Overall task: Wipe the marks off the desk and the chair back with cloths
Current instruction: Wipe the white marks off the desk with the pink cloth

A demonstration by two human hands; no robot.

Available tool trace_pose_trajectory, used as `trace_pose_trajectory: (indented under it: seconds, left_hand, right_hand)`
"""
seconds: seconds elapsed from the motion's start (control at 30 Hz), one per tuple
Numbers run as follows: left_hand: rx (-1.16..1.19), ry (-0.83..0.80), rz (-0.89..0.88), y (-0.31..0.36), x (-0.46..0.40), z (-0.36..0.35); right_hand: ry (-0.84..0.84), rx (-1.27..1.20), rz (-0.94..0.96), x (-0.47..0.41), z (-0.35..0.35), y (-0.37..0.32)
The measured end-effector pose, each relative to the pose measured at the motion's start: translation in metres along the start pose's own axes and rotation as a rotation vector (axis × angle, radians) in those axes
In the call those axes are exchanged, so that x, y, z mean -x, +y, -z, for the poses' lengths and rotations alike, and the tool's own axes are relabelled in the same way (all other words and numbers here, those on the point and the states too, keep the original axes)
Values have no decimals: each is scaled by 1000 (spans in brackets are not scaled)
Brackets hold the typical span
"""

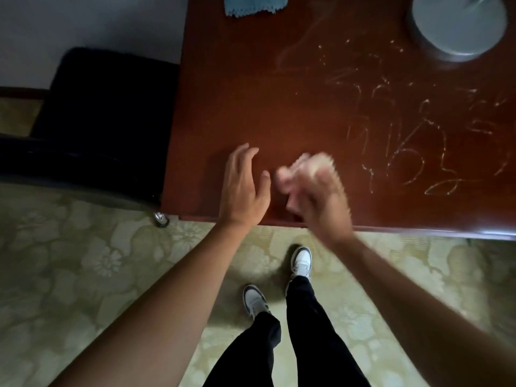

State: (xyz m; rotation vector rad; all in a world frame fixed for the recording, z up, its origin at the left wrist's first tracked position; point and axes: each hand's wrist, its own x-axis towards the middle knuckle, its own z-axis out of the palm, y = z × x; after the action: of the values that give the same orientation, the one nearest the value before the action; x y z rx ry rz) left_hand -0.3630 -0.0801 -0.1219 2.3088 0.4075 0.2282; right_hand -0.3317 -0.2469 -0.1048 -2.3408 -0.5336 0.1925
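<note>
I can read nothing here. The pale marks (413, 135) scrawled across my desk (251, 107) look like handwriting, perhaps characters, but I cannot make out any of them. My shoes (301, 261) show no brand I can tell.

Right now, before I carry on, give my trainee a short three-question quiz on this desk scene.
1. True or false: the pale marks lie on the desk to the right of both hands.
2. Where is the blue cloth? A) under the left hand B) at the far edge of the desk C) on the chair
3. Fill in: the round grey object sits at the desk's far ____ corner.

Key: 1 true; 2 B; 3 right. The right hand is too blurred to tell whether it holds anything.
</note>
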Motion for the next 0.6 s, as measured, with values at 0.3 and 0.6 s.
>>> trace_pose_trajectory:
  seconds: [0.3, 0.6]
  left_hand:
    - [-4, -83, -51, -2, -2, 9]
    - [-198, -31, -148, -7, 4, -5]
  right_hand:
    - [64, 176, -51, 5, 36, 19]
    - [-17, 199, 110, 9, 27, 17]
